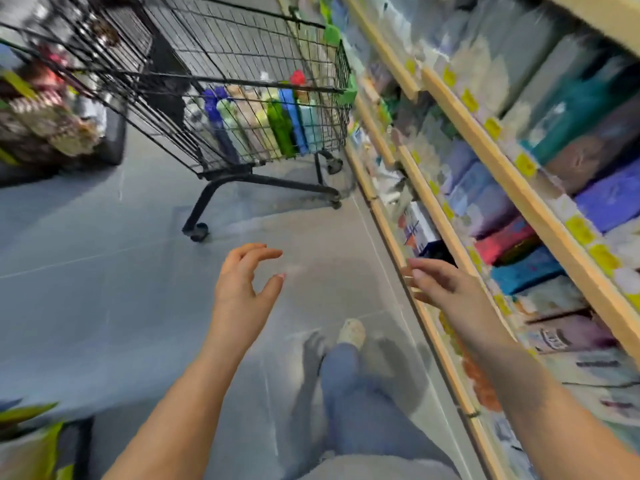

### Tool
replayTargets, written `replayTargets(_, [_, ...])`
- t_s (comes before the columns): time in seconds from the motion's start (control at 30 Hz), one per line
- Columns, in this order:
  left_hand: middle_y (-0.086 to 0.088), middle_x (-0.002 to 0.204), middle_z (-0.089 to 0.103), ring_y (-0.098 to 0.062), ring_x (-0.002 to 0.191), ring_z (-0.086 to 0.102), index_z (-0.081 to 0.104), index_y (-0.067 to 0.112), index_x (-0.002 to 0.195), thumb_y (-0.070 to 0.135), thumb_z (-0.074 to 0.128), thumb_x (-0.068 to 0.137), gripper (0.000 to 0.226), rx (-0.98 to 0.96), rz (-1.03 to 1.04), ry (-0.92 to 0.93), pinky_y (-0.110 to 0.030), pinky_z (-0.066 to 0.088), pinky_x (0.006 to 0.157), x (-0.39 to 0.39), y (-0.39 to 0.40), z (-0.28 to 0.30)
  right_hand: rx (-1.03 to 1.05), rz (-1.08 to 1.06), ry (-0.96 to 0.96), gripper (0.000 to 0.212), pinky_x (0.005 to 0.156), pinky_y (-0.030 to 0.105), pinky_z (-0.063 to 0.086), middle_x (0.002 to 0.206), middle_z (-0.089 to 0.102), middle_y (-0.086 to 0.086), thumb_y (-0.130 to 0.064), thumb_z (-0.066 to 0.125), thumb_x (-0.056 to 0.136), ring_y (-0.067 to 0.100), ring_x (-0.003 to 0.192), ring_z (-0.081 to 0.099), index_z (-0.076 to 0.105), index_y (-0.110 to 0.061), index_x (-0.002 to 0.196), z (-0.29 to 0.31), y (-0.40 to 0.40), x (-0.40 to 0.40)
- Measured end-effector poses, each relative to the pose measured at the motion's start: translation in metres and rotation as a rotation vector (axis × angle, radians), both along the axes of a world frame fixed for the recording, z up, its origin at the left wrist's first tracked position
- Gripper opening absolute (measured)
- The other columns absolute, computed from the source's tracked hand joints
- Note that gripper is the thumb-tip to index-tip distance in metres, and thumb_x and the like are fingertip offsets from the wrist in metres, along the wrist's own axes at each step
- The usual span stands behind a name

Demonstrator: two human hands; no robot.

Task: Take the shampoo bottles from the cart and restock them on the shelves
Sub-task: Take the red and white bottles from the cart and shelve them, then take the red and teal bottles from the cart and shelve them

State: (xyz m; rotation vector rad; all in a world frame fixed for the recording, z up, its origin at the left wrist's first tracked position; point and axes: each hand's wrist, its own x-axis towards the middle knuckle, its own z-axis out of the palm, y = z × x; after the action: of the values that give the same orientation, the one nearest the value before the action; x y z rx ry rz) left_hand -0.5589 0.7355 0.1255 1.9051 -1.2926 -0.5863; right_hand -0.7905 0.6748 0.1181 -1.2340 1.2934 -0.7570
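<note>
A black wire cart [166,109] stands ahead on the grey floor, close to the shelves [460,119] on the right. Several shampoo bottles [280,128] stand in its near right corner: green, blue, purple and pale ones, one with a red cap. My left hand [242,282] hangs over the floor well short of the cart, fingers loosely curved, holding nothing. My right hand [440,285] reaches along the edge of a lower shelf, fingers extended and empty. The whole view is motion-blurred.
Wooden-edged shelves with yellow price tags run along the right, packed with boxes and packs. A display of goods [52,123] stands at the far left. My leg in jeans and a shoe [351,332] show below. Open floor lies between me and the cart.
</note>
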Motion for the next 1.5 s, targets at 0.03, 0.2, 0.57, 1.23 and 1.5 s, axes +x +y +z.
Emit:
replayTargets(0.03, [0.011,0.104,0.046,-0.008,0.104,0.044,0.062,0.009,0.104,0.002,0.061,0.081,0.024,0.001,0.005,-0.006,-0.023,0.035,0.089,0.009,-0.017,-0.001,0.01,0.007,-0.012,0.021,0.066,0.004,0.048,0.09,0.065,-0.003,-0.007,0.052,0.088,-0.007,0.071,0.062,0.061,-0.025,0.09,-0.004,-0.02,0.01])
replayTargets(0.2, [0.011,0.1,0.048,-0.008,0.1,0.045,0.061,0.012,0.104,0.005,0.061,0.081,0.024,0.054,0.009,-0.048,-0.023,0.034,0.088,0.056,-0.119,0.001,0.046,0.009,-0.04,0.018,0.066,0.009,0.048,0.097,0.062,0.008,-0.007,0.046,0.091,0.009,0.08,0.057,0.057,-0.01,0.105,-0.01,-0.13,0.058])
replayTargets(0.57, [0.007,0.101,0.05,-0.008,0.099,0.048,0.061,0.012,0.107,0.007,0.062,0.081,0.026,0.071,-0.069,-0.077,-0.019,0.035,0.09,0.131,-0.304,0.027,0.009,0.209,0.149,0.012,0.069,0.01,0.044,0.102,0.066,0.013,-0.018,0.052,0.089,0.023,0.096,0.061,0.059,-0.025,0.096,0.023,-0.322,0.132])
replayTargets(1.23, [-0.008,0.13,0.048,-0.024,0.124,0.038,0.052,0.017,0.121,0.016,0.057,0.086,0.035,0.379,-0.824,-0.459,-0.035,0.033,0.099,0.276,-0.681,-0.043,0.082,0.076,0.505,0.031,0.077,0.01,0.036,0.121,0.06,0.011,-0.015,0.052,0.091,0.015,0.1,0.055,0.055,-0.007,0.121,-0.049,-0.568,0.299])
replayTargets(1.5, [-0.007,0.148,0.026,-0.029,0.134,0.025,0.036,0.018,0.136,0.01,0.052,0.086,0.053,0.477,-1.083,-0.672,-0.039,0.028,0.108,0.254,-0.739,-0.114,0.21,0.309,0.758,0.046,0.093,0.035,0.042,0.128,0.049,0.012,-0.025,0.053,0.089,0.028,0.117,0.047,0.042,-0.014,0.132,-0.099,-0.605,0.319])
